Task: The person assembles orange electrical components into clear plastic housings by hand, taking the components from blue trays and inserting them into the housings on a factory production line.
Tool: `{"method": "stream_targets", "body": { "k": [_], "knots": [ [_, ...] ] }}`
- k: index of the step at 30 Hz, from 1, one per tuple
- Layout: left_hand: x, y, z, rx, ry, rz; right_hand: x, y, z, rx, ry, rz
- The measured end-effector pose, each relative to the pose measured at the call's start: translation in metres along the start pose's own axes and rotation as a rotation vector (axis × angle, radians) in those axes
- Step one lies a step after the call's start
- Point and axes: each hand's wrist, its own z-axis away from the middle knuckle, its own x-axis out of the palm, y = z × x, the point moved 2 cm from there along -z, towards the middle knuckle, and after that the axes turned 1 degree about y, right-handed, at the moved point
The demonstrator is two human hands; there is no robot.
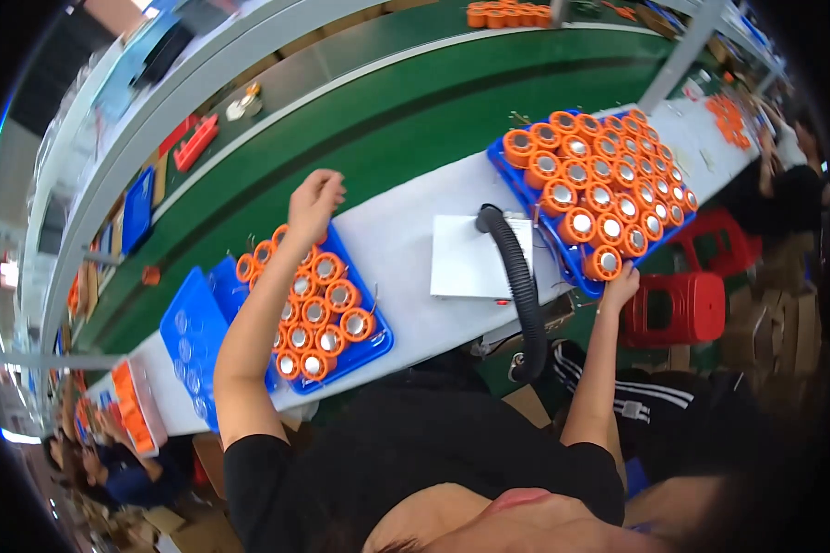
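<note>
The left hand [317, 199] is raised past the far edge of the left blue tray [378, 345], its fingers loosely curled; the palm is turned out of sight, so whether it has hold of anything small cannot be told. Just below this hand, orange-ringed cylindrical parts [314, 311] with silver centres fill that tray, some of them covered by the left forearm [266, 318]. To the hand's lower left, more blue plastic trays [186, 346] are partly blocked by the same arm.

The right hand [622, 286] is at the near corner of the right blue tray [584, 280], partly closed, with its fingertips near the lowest orange-ringed part [603, 263]. Some fingers are hidden, and whether they grip the rim or merely touch it is unclear. Beyond this hand, similar parts crowd the tray and conceal most of its floor.

Left of the right hand, a black corrugated hose [517, 276] crosses a white flat-topped box [456, 258], hiding part of its top. Right of the hand stands a red plastic stool [682, 309]. Far to its upper right, a co-worker [788, 180] is dim and cut off by the dark lens rim.
</note>
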Motion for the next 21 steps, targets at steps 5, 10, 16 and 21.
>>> {"method": "stream_targets", "body": {
  "k": [5, 10, 16, 21],
  "knots": [
    [0.105, 0.01, -0.088, 0.218, -0.222, -0.198, -0.001, -0.013, 0.027, -0.067, 0.024, 0.032],
    [0.183, 0.004, -0.143, 0.204, -0.313, -0.39, 0.002, -0.027, 0.049, -0.04, -0.008, 0.029],
    [0.255, 0.002, -0.16, 0.063, -0.546, -0.284, -0.012, 0.009, 0.045, 0.185, -0.128, -0.195],
    [0.277, 0.003, -0.155, -0.148, -0.868, 0.096, -0.007, -0.007, 0.043, 0.567, -0.321, -0.785]
  ]
}}
